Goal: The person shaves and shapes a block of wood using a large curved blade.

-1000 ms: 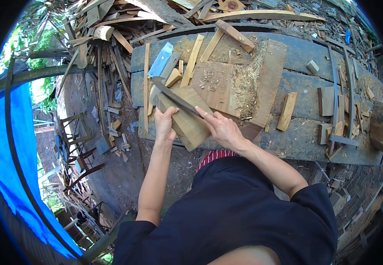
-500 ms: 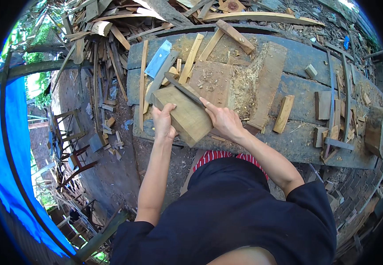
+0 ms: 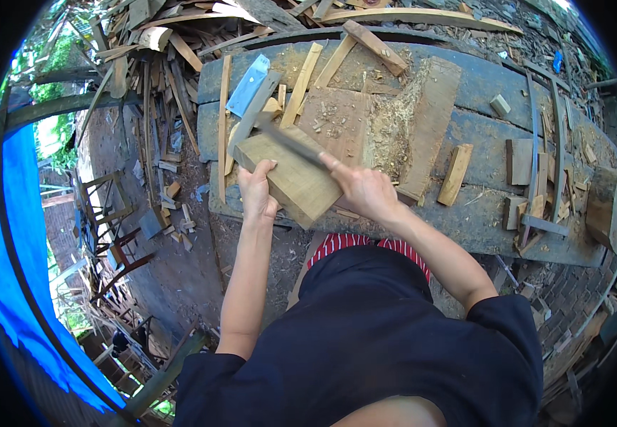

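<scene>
My left hand is closed on the left edge of a thick, boxy wooden block, its thumb on the upper face. The block is tilted over the near edge of the workbench. In my right hand is a long, dark, flat tool that looks like a file, blurred by motion. It lies across the block's far edge, pointing away to the left. My right fingers are wrapped round its near end, close to the block's right corner; the handle is mostly hidden.
On the worn workbench lie a notched wooden board with sawdust, a blue box, and a short wood piece. A bow-shaped saw frame rests at right. Scrap wood is heaped behind.
The file has slid along the block's far edge, toward the left and far side, and my right hand has shifted with it. My left hand still holds the block, slightly tilted.
</scene>
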A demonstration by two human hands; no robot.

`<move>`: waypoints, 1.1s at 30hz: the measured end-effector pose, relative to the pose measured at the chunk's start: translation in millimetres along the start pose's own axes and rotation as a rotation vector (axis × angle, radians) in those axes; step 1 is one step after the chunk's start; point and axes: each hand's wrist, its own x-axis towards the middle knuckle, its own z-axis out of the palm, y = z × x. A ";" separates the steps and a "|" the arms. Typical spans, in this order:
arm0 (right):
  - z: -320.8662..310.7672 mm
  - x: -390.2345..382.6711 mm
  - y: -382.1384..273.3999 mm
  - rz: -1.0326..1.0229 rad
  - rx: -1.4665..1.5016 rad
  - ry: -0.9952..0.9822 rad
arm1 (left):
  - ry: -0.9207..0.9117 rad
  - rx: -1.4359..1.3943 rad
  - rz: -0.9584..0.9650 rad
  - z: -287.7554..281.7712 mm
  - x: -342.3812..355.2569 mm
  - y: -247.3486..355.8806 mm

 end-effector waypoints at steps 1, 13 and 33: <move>3.8 7.4 13.8 0.137 0.024 -0.075 | 0.000 -0.001 0.009 3.7 -1.6 -2.0; -12.1 -5.3 2.4 -0.026 -0.034 -0.065 | -0.001 -0.004 0.077 -3.9 9.7 -7.9; -5.3 12.2 37.7 0.020 -0.243 0.235 | -0.138 -0.082 0.009 -93.5 9.2 -49.4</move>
